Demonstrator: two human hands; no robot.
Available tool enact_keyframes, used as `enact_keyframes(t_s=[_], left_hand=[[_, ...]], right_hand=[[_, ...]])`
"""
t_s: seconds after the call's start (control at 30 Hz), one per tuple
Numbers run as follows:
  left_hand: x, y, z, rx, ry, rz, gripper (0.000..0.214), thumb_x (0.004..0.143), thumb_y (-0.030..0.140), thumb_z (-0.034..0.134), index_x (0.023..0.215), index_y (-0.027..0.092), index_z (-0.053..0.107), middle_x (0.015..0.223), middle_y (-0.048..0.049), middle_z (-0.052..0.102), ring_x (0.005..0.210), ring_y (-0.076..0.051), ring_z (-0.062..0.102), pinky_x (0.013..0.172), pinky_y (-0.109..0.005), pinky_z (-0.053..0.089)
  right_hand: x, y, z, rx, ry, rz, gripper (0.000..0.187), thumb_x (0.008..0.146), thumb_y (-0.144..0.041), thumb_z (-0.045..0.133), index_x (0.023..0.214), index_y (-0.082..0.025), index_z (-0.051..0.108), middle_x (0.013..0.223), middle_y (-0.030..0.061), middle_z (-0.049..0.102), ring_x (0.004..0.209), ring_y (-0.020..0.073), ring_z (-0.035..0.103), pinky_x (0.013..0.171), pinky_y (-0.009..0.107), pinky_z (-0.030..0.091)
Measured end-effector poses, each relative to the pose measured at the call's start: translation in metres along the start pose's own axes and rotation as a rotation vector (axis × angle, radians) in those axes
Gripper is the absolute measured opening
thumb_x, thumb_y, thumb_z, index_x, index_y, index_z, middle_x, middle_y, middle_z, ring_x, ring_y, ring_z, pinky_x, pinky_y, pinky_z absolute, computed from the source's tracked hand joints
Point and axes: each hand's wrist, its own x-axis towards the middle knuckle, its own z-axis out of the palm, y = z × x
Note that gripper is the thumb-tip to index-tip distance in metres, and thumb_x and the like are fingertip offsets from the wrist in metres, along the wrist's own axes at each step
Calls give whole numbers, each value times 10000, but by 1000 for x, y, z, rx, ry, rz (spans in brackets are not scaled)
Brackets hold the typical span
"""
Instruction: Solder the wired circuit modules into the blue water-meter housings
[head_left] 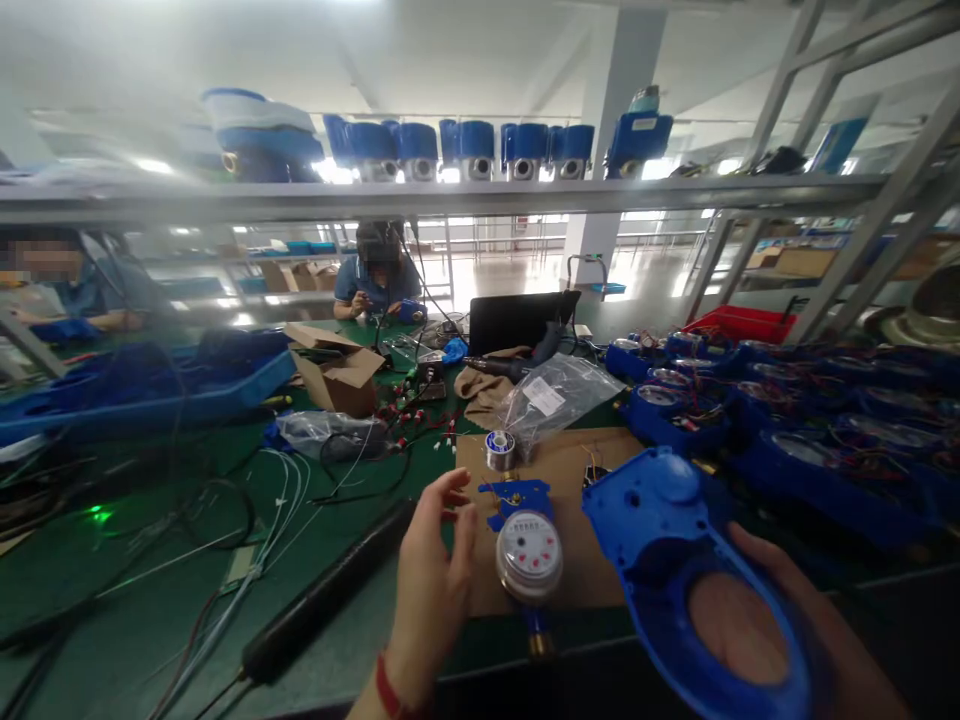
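Observation:
Raised off the work surface, a blue plastic meter housing [651, 520] with a large round opening is gripped by my right hand [795, 590] along its right side. My left hand [439, 550], with a red band at the wrist, hovers just left of the water meter [529, 555]; its fingers are curved and apart, holding nothing. The meter has a white round dial and a brass threaded end [538, 640]. Behind the dial lies a flat blue plate [517, 500], and beyond that stands a solder spool [500, 450]. A brown cardboard sheet [585, 590] lies under them.
Many blue meter housings [675, 400] with wires crowd the right side. A black cylindrical tool [330, 590] and white cables [281, 500] lie at left. An open carton [337, 375], plastic bag [559, 395] and monitor [517, 322] stand behind. A shelf [450, 200] spans overhead; co-workers [379, 275] sit opposite.

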Motion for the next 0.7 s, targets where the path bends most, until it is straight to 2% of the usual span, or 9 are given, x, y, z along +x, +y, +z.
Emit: enact_keyframes(t_s=[0.07,0.13,0.23,0.4,0.57,0.7], left_hand=[[1,-8,6,-9,-20,-35,239,874,312,603,1087,319,712,920,-59,734,851,-227,677,746,-354,600],[3,-15,12,-28,-39,-66,250,895,239,562,1084,285,719,925,-66,736,851,-223,673,744,-350,586],[7,-23,19,-85,-67,-90,278,915,173,518,1089,246,722,920,-63,736,855,-218,660,758,-346,557],[11,-23,30,-250,-56,-88,305,936,151,485,1117,258,706,992,-49,702,925,-183,643,801,-292,519],[11,-16,44,-386,122,-185,277,946,171,492,1174,249,628,1039,-32,697,962,-161,647,844,-273,495],[12,-10,49,-436,238,-290,83,937,214,519,923,226,600,844,-2,683,778,-153,651,698,-261,476]], right_hand=[[20,-14,-1,220,6,181,266,834,-528,611,778,-287,709,593,20,719,586,244,713,615,350,635],[45,-28,4,304,-19,291,222,813,-425,679,677,-251,650,500,-18,672,473,187,670,565,278,616],[78,-46,20,241,-45,364,178,879,-327,607,767,-201,667,636,14,745,568,183,714,639,279,622],[115,-65,54,98,-164,541,327,954,-292,441,900,-87,690,781,133,774,691,238,749,741,369,614],[135,-69,83,-28,-220,646,371,996,-344,425,1032,-68,671,844,150,777,698,234,750,757,398,610],[145,-67,92,-126,-219,717,413,1005,-416,423,1060,-78,654,831,142,774,724,247,754,775,427,610]])
